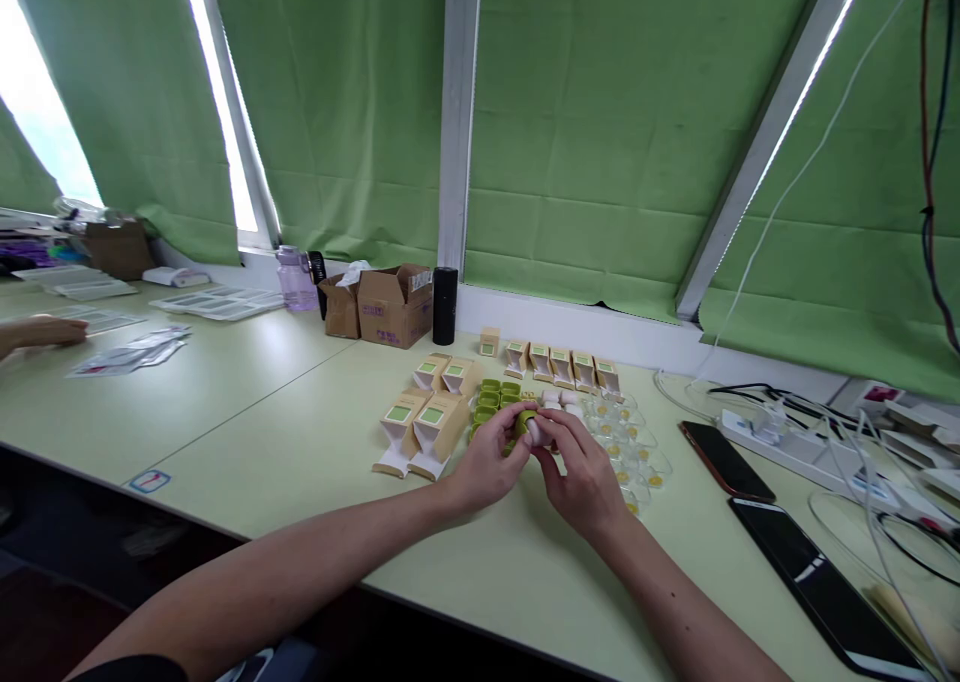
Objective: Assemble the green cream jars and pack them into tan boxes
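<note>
My left hand is closed around a small olive-green cup-like piece. A small white rounded piece sits against its opening, pinched by the fingers of my right hand. Both hands meet just above the table, and the fingers partly cover the two pieces. Behind my left hand stand rows of similar green square pieces. White pieces lie beyond my right fingers. To the right spread several clear plastic pieces with yellow spots, partly hidden by my right hand.
Open kraft boxes stand left of the green pieces, with more boxes behind. Further back are a cardboard carton and black cylinder. A phone, tablet and power strip lie right. Another person's hand rests far left.
</note>
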Available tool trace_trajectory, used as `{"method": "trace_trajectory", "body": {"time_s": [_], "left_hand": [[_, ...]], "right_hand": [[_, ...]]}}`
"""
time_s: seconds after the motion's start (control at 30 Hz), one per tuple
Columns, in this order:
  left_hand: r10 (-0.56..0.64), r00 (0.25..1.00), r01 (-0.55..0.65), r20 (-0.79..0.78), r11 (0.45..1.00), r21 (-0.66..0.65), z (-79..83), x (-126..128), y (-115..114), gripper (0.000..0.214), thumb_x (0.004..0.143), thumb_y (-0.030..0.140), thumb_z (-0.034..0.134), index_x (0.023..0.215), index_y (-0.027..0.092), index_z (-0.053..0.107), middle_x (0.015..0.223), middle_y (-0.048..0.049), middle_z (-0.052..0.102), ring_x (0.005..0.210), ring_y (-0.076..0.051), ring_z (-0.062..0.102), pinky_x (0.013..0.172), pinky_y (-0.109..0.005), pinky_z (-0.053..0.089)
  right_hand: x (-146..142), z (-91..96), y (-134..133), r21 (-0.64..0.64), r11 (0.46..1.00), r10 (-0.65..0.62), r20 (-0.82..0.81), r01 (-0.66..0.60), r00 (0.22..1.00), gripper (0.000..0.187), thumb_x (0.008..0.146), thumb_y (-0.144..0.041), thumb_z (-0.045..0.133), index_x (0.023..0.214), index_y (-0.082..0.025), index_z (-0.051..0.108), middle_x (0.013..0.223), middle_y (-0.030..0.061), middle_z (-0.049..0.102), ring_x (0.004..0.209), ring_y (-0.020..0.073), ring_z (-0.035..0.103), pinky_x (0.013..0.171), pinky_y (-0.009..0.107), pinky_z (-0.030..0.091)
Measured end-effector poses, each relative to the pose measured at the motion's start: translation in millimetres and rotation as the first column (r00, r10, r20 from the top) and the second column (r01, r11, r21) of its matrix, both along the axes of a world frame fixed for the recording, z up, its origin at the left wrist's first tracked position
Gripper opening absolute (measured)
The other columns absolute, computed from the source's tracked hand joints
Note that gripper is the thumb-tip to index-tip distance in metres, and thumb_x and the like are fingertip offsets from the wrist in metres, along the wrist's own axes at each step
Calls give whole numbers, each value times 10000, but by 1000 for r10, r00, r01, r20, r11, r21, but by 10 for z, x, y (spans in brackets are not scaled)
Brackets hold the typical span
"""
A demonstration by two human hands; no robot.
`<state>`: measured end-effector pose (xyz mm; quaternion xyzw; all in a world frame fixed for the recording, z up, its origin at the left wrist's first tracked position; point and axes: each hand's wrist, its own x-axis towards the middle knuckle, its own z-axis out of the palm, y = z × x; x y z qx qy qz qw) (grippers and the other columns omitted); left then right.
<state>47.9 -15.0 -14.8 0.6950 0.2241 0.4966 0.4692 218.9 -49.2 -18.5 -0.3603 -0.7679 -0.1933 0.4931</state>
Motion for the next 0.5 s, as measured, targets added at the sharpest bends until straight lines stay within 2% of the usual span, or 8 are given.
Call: {"method": "trace_trajectory", "body": {"time_s": [0.1,0.2,0.27,0.37,0.5], "left_hand": [[-58,997,60,-49,997,39,-20,-37,17,601,1024,424,667,1543,167,507,1477,-199,630,1282,-305,662,1109,-471,554],[-54,996,58,-78,997,51,-55,-35,45,697,976,416,745,1585,205,479,1571,-186,564,1364,-321,615,1152,-476,524],[-32,997,35,-71,999,33,-79,-13,66,687,972,437,747,1572,207,503,1504,-173,620,1307,-305,643,1127,-465,539],[4,998,-3,-64,1000,10,-96,18,83,629,994,496,705,1519,182,561,1297,-155,713,1102,-258,691,1022,-430,585],[25,997,-25,-74,1000,-2,-72,29,66,604,999,547,678,1462,167,595,1108,-118,717,903,-206,656,889,-381,598]], "right_hand": [[28,-32,11,-2,1000,-14,-15,14,1000,404,1019,-120,565,1408,-217,614,1291,169,712,1181,281,733,911,430,689],[20,-52,16,11,999,-42,-3,42,999,444,1015,-113,535,1440,-221,605,1315,173,708,1198,288,732,909,431,692],[-1,-60,18,30,998,-63,16,62,998,452,1018,-108,520,1448,-218,606,1310,178,714,1181,291,742,884,426,697],[-34,-67,19,34,995,-93,32,92,995,438,1029,-118,527,1445,-216,619,1283,179,727,1132,293,760,831,412,703],[-56,-74,16,18,994,-108,35,107,994,444,1034,-130,529,1459,-222,620,1271,176,729,1102,291,762,824,414,702]]}}
